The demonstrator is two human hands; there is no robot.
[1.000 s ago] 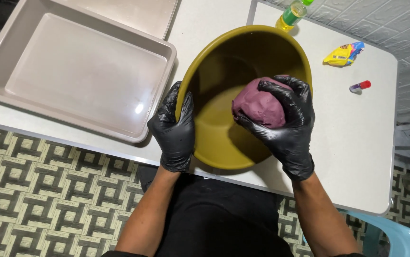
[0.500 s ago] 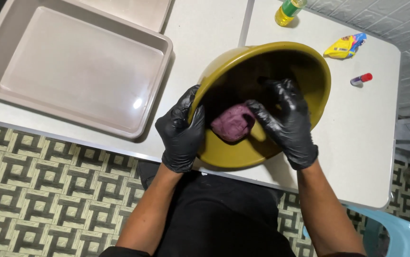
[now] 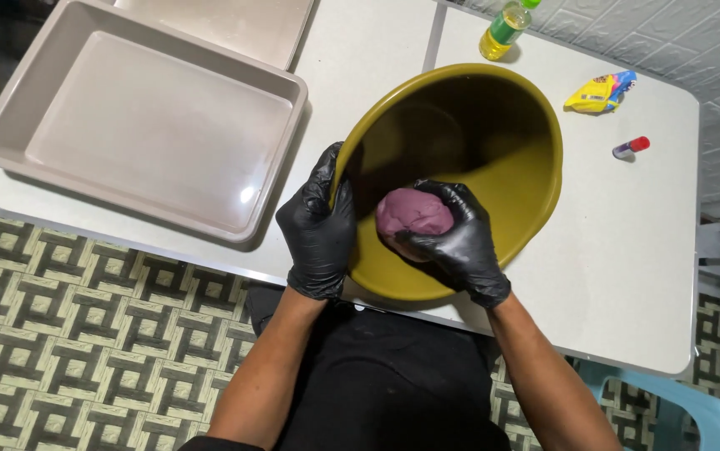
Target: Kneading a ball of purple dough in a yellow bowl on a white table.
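Observation:
A large olive-yellow bowl (image 3: 494, 125) rests tilted on the white table (image 3: 627, 276), near its front edge. My left hand (image 3: 320, 230), in a black glove, grips the bowl's left rim. Inside the bowl, low on the near wall, lies a purple ball of dough (image 3: 413, 211). My right hand (image 3: 458, 238), also in a black glove, curls around the dough from the right and below.
A big beige rectangular tray (image 3: 147, 134) sits at the left, a second one (image 3: 235, 21) behind it. A yellow-green bottle (image 3: 506, 27), a yellow packet (image 3: 600, 92) and a small red-capped tube (image 3: 631, 147) lie at the back right. A light blue chair (image 3: 694, 418) stands at the lower right.
The bowl has tipped and shifted while my left hand kept its rim. My right hand moved the dough from the bowl's right side down to the near wall.

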